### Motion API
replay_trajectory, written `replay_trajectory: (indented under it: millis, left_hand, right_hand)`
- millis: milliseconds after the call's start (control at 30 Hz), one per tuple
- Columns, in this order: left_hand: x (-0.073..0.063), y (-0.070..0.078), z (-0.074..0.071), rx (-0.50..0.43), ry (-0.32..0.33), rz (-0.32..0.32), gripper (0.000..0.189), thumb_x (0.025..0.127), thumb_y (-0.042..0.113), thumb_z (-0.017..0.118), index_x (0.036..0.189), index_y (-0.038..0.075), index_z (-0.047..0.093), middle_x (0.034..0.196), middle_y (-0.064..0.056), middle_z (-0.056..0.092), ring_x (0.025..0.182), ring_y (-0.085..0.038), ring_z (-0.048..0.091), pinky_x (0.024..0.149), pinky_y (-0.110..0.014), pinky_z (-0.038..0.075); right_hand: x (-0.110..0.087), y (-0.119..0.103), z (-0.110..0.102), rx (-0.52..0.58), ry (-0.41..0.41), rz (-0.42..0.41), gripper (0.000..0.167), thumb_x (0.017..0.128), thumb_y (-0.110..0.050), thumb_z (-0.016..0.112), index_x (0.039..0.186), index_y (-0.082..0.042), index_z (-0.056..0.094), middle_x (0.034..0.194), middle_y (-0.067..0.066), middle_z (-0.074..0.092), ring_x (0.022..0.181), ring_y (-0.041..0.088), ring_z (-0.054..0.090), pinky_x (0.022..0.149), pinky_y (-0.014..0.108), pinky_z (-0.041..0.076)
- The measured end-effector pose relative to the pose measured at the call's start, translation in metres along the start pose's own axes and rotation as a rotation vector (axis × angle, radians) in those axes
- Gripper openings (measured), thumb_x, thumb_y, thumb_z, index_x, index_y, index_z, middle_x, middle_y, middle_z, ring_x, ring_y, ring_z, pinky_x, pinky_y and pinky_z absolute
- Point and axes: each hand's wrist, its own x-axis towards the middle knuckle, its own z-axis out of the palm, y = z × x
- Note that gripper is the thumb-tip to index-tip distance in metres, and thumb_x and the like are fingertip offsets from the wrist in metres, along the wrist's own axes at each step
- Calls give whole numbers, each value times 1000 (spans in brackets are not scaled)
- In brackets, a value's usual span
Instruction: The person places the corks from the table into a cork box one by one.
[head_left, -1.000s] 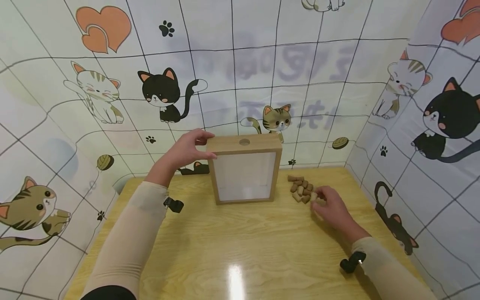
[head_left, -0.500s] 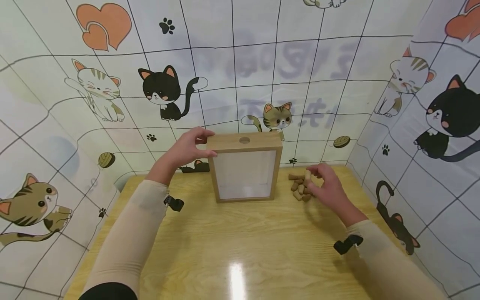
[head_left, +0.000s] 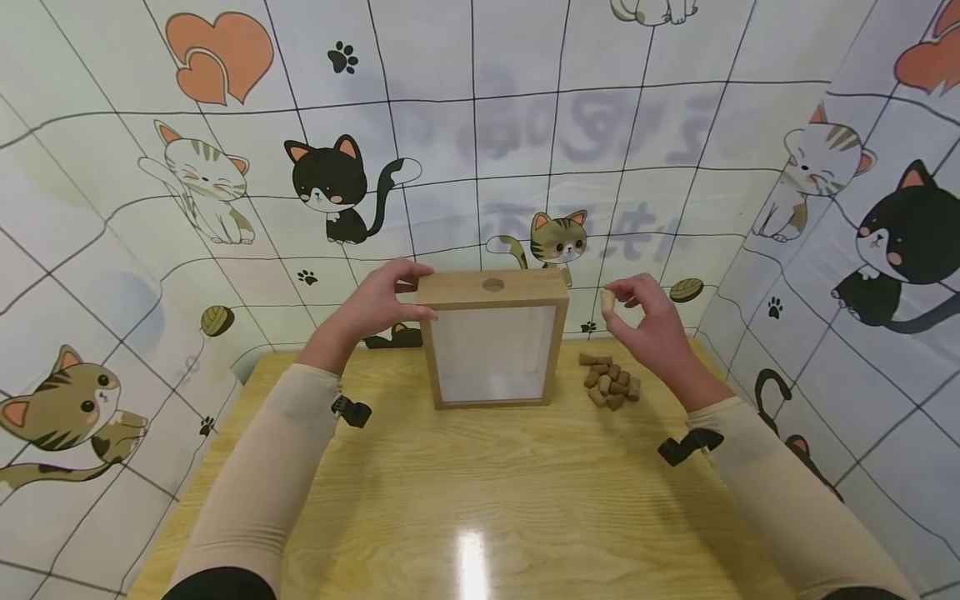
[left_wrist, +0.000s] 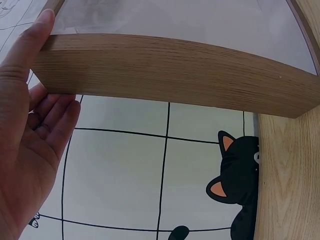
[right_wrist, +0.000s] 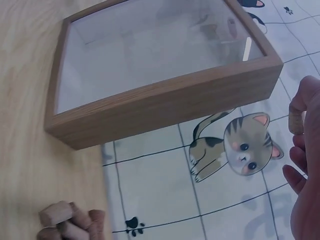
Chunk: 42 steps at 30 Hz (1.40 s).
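A shallow wooden box (head_left: 457, 292) with a clear front pane stands upright on the table, a round hole (head_left: 493, 285) in its top. My left hand (head_left: 371, 302) holds its upper left corner, thumb at the front and fingers behind; the left wrist view shows the thumb (left_wrist: 31, 42) along the frame edge. To the right of the box, above the table, my right hand (head_left: 651, 327) pinches a pale cork (head_left: 607, 301) between thumb and fingers, held roughly upright. In the right wrist view that cork (right_wrist: 296, 121) is partly hidden by the fingers.
Below my right hand, a loose pile of brown corks (head_left: 604, 385) lies on the wooden table (head_left: 420, 483), right of the box. A cat-patterned cloth wall (head_left: 442, 200) rises close behind the box, with more cloth on both sides.
My right hand has picked a cork from the pile and raised it up and slightly left, to about the height of the box's top. The left hand and the box stay in place.
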Motion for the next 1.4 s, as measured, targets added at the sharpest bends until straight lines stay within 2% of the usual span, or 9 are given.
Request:
replay_trajectory:
  millis: [200, 267, 433, 533, 633, 867, 1167, 1400]
  left_hand:
    - [-1, 0, 0, -6, 6, -6, 76, 88, 22, 97, 154, 10, 60, 148, -10, 58, 142, -36, 56, 117, -61, 49]
    - [-1, 0, 1, -13, 5, -7, 76, 89, 21, 97, 154, 10, 60, 148, -10, 58, 142, -36, 55, 117, -61, 49]
    - [-2, 1, 1, -3, 6, -7, 77, 88, 23, 98, 154, 9, 60, 147, -10, 58, 142, -36, 56, 118, -60, 48]
    - [-1, 0, 0, 0, 6, -2, 77, 88, 25, 98, 154, 9, 61, 146, -9, 59, 141, -35, 57, 118, -59, 49]
    - [0, 1, 0, -1, 2, 5, 77, 87, 26, 98, 153, 10, 61, 145, -8, 59, 140, -35, 58, 118, -57, 50]
    - [0, 1, 0, 4, 0, -5, 78, 87, 26, 98, 154, 11, 61, 146, -8, 59, 141, -36, 58, 117, -56, 51]
    - [1, 3, -1, 3, -7, -10, 78, 88, 25, 98, 154, 9, 59, 147, -9, 57, 141, -35, 56, 118, -56, 49]
    - [1, 3, -1, -14, -11, -28, 78, 88, 25, 97, 154, 10, 59, 148, -9, 57, 144, -36, 56, 118, -57, 49]
  right_hand:
    - [29, -15, 4, 25, -24, -22, 35, 97, 4, 79, 131, -1, 69, 124, 14, 63, 112, 30, 58, 97, 38, 47]
    - [37, -21, 6, 33, -46, -15, 37, 98, 3, 79, 132, -1, 67, 127, 15, 62, 116, 31, 58, 98, 42, 47]
    - [55, -39, 12, 68, -124, 63, 38, 102, -4, 78, 137, -2, 63, 133, 14, 64, 123, 38, 60, 100, 50, 49]
    - [64, -48, 17, 69, -161, 82, 40, 102, -7, 79, 138, -2, 62, 131, 14, 65, 120, 37, 62, 101, 52, 50]
    - [72, -54, 23, 59, -178, 67, 40, 102, -8, 81, 136, -1, 63, 127, 15, 66, 116, 34, 62, 101, 51, 50]
    - [87, -64, 34, 91, -213, 30, 39, 100, -7, 83, 134, 0, 65, 124, 15, 66, 113, 32, 63, 99, 52, 54]
    - [99, -78, 42, 181, -263, 117, 36, 104, -9, 80, 136, -5, 65, 117, 12, 69, 108, 27, 70, 98, 50, 54]
    - [107, -87, 52, 231, -236, 146, 28, 100, -5, 83, 124, -3, 70, 119, 12, 70, 107, 27, 72, 94, 42, 58]
